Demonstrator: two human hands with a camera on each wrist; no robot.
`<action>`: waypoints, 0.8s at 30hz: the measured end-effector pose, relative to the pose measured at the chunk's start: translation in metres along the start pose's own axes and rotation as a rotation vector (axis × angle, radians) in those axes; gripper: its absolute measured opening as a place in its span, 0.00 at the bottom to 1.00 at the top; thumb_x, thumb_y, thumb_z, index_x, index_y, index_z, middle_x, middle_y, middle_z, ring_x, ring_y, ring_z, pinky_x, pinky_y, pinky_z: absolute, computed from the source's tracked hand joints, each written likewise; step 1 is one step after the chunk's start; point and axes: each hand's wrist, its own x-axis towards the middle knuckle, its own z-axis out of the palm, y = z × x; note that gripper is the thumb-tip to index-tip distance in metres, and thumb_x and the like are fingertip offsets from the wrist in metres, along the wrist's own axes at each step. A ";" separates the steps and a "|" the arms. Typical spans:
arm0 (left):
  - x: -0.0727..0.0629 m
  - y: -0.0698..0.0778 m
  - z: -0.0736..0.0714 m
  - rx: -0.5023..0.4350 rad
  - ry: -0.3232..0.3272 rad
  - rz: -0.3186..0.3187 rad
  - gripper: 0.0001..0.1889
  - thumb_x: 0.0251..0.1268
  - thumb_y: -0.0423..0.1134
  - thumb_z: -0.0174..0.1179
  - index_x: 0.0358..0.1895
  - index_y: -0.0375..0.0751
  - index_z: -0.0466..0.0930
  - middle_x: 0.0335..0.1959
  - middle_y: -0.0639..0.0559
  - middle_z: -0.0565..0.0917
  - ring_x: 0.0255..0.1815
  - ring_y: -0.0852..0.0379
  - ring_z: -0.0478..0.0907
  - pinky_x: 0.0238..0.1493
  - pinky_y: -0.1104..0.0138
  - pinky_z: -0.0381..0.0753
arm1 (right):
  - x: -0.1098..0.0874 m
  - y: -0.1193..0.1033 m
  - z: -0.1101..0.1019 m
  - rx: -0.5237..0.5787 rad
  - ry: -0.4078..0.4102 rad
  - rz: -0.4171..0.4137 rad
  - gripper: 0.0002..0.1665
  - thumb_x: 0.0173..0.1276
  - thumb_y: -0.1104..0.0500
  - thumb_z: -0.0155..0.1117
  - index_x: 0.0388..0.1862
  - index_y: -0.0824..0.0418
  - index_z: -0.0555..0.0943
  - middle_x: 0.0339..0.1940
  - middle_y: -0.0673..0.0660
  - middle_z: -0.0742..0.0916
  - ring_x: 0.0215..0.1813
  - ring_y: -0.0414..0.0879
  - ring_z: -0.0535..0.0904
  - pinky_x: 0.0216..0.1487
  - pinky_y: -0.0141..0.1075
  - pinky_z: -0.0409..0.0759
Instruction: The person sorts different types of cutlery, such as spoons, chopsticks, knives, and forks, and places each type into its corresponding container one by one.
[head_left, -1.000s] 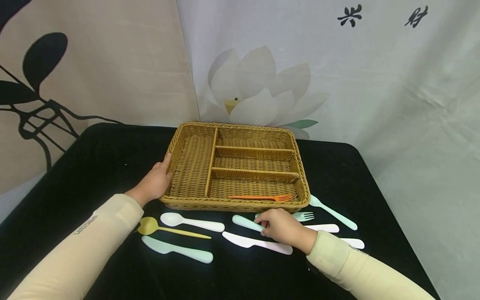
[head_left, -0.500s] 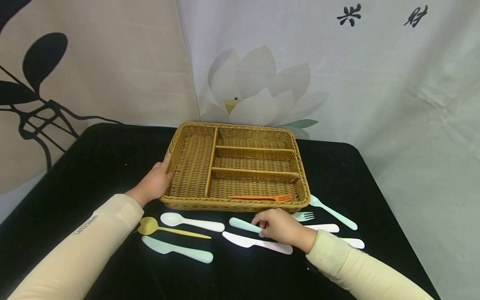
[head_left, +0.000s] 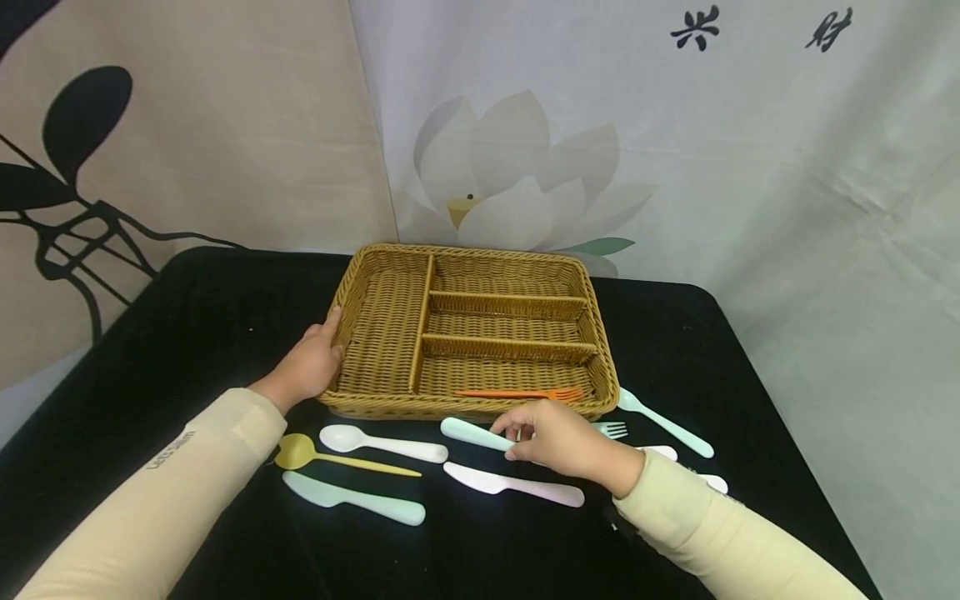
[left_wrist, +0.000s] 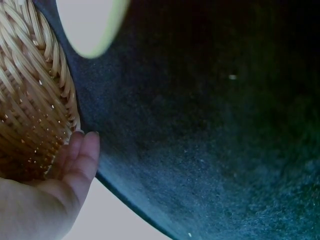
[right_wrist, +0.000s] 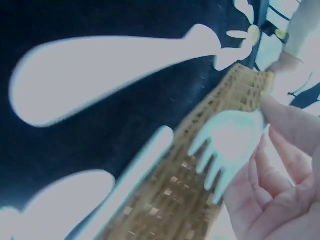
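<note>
My right hand (head_left: 558, 442) pinches a mint-green fork between thumb and fingers. In the head view the fork's handle (head_left: 474, 433) points left in front of the tray; the right wrist view shows its tined head (right_wrist: 232, 137) over the wicker. A second mint fork (head_left: 613, 430) lies behind that hand, mostly hidden. My left hand (head_left: 306, 362) grips the left wall of the brown wicker cutlery tray (head_left: 480, 407), fingers (left_wrist: 82, 160) along its outside. One orange fork (head_left: 521, 393) rests in the tray's front right compartment.
Front left lie a white spoon (head_left: 390, 445), a yellow spoon (head_left: 296, 451) and a mint knife (head_left: 352, 498). A pale pink knife (head_left: 517, 484) lies before the right hand. Another mint utensil (head_left: 671, 425) and two pale handles, partly covered by the right arm, are on the right.
My right hand has moved slightly left and up toward the tray with the mint fork, its handle end shifting left. The left hand and tray stay in place.
</note>
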 end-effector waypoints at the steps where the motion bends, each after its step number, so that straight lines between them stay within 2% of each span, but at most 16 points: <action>1: 0.000 0.000 0.000 -0.003 0.000 0.000 0.33 0.76 0.33 0.36 0.76 0.32 0.31 0.61 0.23 0.59 0.59 0.33 0.65 0.62 0.40 0.64 | 0.001 -0.003 -0.003 0.009 -0.001 0.005 0.14 0.59 0.65 0.70 0.45 0.59 0.85 0.30 0.44 0.82 0.33 0.36 0.75 0.33 0.30 0.75; 6: 0.000 0.000 -0.001 -0.006 0.003 0.007 0.33 0.75 0.33 0.36 0.76 0.32 0.31 0.62 0.23 0.59 0.59 0.33 0.64 0.63 0.40 0.62 | 0.004 -0.012 -0.017 0.044 0.005 0.028 0.14 0.60 0.66 0.69 0.47 0.60 0.85 0.30 0.46 0.83 0.33 0.37 0.76 0.34 0.31 0.76; 14: -0.001 0.000 -0.001 -0.012 -0.002 0.008 0.33 0.76 0.33 0.35 0.76 0.32 0.31 0.62 0.23 0.58 0.60 0.33 0.64 0.63 0.40 0.62 | 0.009 -0.020 -0.039 0.029 0.044 0.031 0.15 0.60 0.65 0.70 0.47 0.59 0.85 0.31 0.47 0.85 0.34 0.39 0.76 0.34 0.33 0.77; 20: -0.001 0.001 -0.002 -0.010 -0.001 0.009 0.33 0.76 0.33 0.35 0.76 0.31 0.31 0.62 0.23 0.59 0.60 0.33 0.64 0.63 0.40 0.62 | 0.018 -0.020 -0.055 0.029 0.060 0.036 0.16 0.59 0.65 0.71 0.47 0.60 0.85 0.31 0.49 0.84 0.32 0.41 0.76 0.32 0.35 0.75; 24: -0.001 0.000 -0.001 -0.015 -0.003 0.005 0.33 0.76 0.33 0.35 0.76 0.32 0.31 0.62 0.23 0.59 0.59 0.34 0.65 0.63 0.40 0.63 | 0.025 -0.018 -0.064 0.032 0.042 0.041 0.16 0.60 0.66 0.70 0.48 0.61 0.85 0.32 0.50 0.85 0.32 0.41 0.77 0.34 0.35 0.76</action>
